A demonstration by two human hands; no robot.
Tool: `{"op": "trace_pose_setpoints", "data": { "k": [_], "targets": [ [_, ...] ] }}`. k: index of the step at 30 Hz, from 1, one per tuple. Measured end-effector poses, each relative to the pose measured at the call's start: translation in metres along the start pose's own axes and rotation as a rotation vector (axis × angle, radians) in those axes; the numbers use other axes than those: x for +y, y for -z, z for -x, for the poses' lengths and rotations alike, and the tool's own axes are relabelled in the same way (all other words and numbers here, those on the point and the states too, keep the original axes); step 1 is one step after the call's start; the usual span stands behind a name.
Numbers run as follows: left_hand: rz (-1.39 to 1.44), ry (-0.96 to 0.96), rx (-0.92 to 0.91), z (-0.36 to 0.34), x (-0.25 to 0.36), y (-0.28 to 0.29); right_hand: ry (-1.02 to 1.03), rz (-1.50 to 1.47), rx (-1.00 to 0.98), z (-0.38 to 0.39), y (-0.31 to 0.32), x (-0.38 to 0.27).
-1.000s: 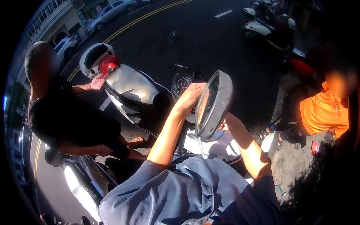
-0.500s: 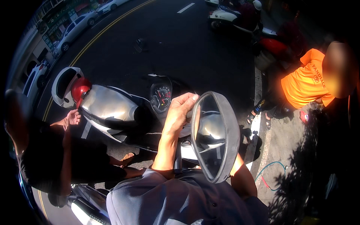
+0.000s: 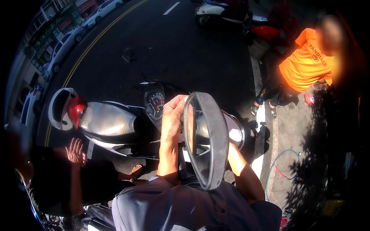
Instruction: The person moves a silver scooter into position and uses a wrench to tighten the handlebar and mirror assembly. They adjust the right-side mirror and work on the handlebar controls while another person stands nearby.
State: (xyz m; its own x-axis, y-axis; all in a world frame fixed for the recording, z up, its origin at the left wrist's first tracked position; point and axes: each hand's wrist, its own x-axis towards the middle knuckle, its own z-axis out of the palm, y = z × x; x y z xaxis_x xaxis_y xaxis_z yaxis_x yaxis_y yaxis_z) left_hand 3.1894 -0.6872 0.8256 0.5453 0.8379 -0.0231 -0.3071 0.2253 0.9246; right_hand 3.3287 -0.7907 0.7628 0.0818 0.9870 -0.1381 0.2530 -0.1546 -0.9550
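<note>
A scooter's rear-view mirror (image 3: 219, 134) with a thick grey rim stands tall and tilted in front of me. My left hand (image 3: 173, 115) is closed at its upper left edge, thumb and fingertips against the rim. A silvery patch and a skin-coloured strip show inside the rim; whether they are reflections I cannot tell. My right forearm (image 3: 246, 175) runs up behind the mirror, which hides the right hand. Just left of my left hand is a round-dialled instrument panel (image 3: 155, 103). Beyond it lies a scooter seat (image 3: 110, 120) shining in the sun.
At the left, a person in black (image 3: 58, 184) holds their hands (image 3: 76, 152) up near the scooter. A red and a white helmet (image 3: 59, 107) rest behind the seat. A person in orange (image 3: 304, 65) stands at the right kerb. A thin hose (image 3: 275, 158) lies on the pavement.
The mirror has turned and looks narrower, my left hand still on it. The surroundings have shifted left in view. The hands of the person in black have come up, one with fingers spread.
</note>
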Motion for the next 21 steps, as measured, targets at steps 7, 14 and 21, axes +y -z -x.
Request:
{"op": "trace_pose_setpoints", "data": {
  "k": [7,14,21],
  "targets": [
    [-0.006,-0.009,-0.011,-0.004,-0.007,0.003,0.055,-0.142,0.028,-0.002,-0.005,0.015],
    [0.059,-0.066,-0.003,-0.001,-0.010,0.001,0.016,-0.211,0.102,0.018,-0.016,-0.002],
    [-0.186,-0.106,0.022,0.012,0.004,0.005,0.143,0.076,-0.009,0.018,0.016,-0.009]
  ]
}}
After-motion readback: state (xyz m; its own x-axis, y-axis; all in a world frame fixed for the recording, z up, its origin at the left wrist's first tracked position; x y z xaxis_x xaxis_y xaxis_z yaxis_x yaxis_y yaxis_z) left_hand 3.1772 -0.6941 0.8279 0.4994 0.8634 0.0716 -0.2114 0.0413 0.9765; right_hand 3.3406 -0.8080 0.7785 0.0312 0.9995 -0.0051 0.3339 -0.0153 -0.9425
